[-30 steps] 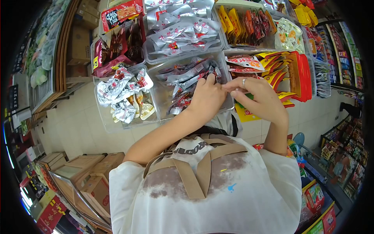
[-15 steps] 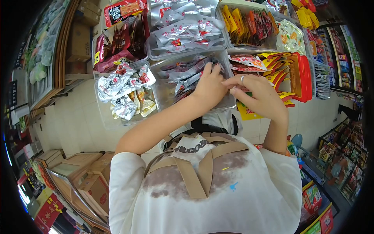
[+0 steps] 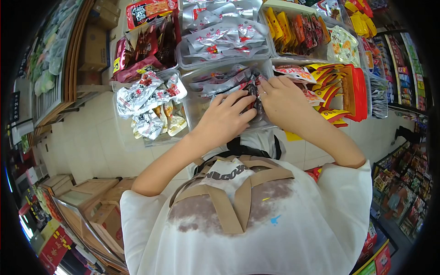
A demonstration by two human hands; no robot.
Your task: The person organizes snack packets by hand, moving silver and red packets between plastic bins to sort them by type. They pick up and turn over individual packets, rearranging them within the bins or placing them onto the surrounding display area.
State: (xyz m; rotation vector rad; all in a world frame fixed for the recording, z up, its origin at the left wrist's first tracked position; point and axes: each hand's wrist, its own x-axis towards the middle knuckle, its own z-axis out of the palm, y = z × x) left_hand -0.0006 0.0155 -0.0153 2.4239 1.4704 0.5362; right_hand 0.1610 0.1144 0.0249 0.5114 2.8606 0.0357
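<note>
My left hand reaches into the clear bin at the centre, its fingers spread over a dark packet. On the other side, my right hand has its fingers bent down at the bin's right side, against silver-edged packets; what its fingertips grip, if anything, is hidden. Silver and purple packets lie in the same bin, toward its back. To the left stands a bin of white-and-silver packets. Yellow and red packets stand upright right of my right hand.
Behind the centre bin is a bin of silver packets. Maroon packets fill one at the back left, and yellow and orange packets one at the back right. Wooden crates stand lower left.
My left hand has drawn back toward me and left, its fingers now spread. My right hand has moved forward and turned down into the bin. The dark packet has come into view.
</note>
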